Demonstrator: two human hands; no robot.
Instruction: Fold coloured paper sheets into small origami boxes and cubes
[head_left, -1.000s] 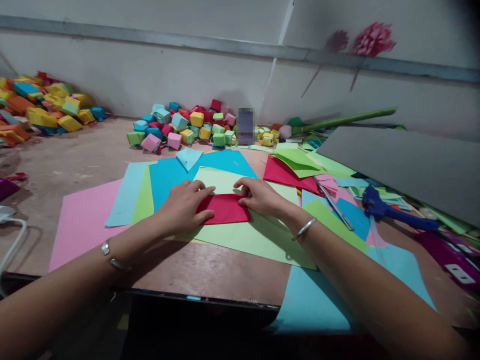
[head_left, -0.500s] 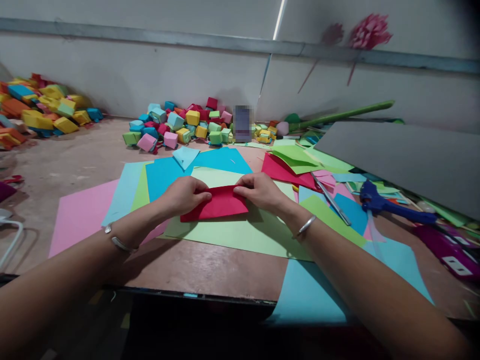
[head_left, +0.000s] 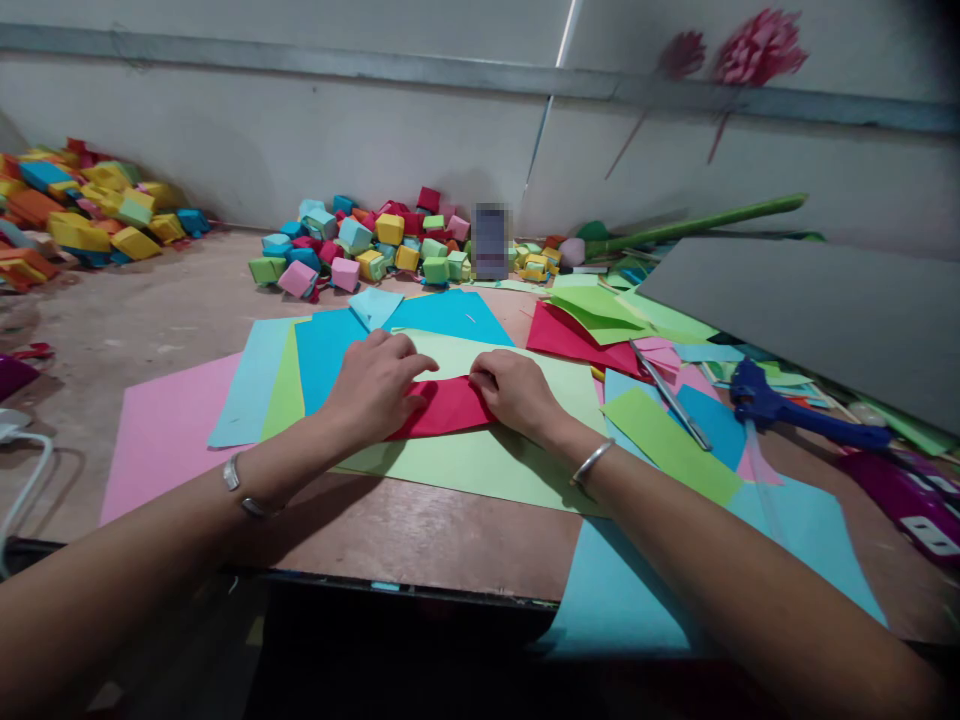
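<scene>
A folded strip of red paper (head_left: 454,405) lies low over a pale green sheet (head_left: 465,465) in front of me. On its left end rests my left hand (head_left: 375,385), the thumb touching the paper and the index finger stretched out apart from it. My right hand (head_left: 517,390) has its fingers curled in a pinch at the upper right corner of the red paper. The fingertips of that hand are partly hidden. Blue sheets (head_left: 330,350) lie just beyond my left hand.
Small colourful paper boxes (head_left: 352,238) are heaped along the wall, with another pile (head_left: 82,215) at left. On the right are scissors (head_left: 675,400), a blue glue gun (head_left: 780,410) and a purple power strip (head_left: 892,500). A light blue sheet (head_left: 637,590) hangs over the table's front edge.
My left hand has loosened its pinch, its index finger lifting away from the thumb. The right fingers have curled in more at the paper's corner. The view has shifted slightly.
</scene>
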